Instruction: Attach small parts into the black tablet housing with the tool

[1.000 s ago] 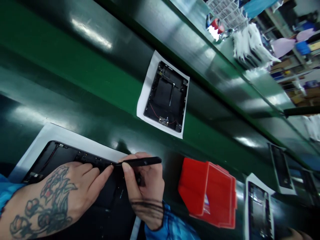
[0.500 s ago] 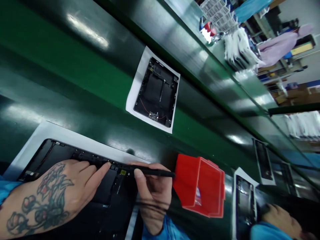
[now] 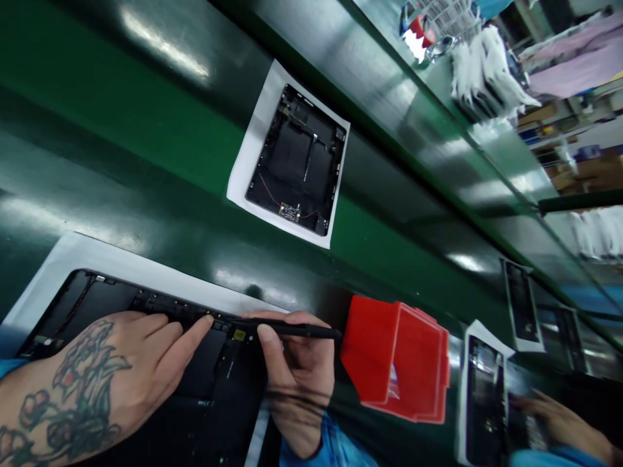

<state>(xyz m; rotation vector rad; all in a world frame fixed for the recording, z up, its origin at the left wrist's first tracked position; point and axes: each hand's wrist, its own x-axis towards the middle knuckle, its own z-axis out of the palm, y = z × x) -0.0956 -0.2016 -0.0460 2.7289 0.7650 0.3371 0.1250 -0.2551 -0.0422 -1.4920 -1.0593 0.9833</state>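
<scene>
Green belt: hands (image 3: 292, 373) press black stylus (image 3: 292, 331) into tablet shell (image 3: 209, 389).

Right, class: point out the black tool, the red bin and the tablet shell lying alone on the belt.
black tool (image 3: 306, 332): head view, mid-shaft.
red bin (image 3: 377, 357): head view, its outer side wall.
tablet shell (image 3: 296, 162): head view, centre of its dark inside.
</scene>
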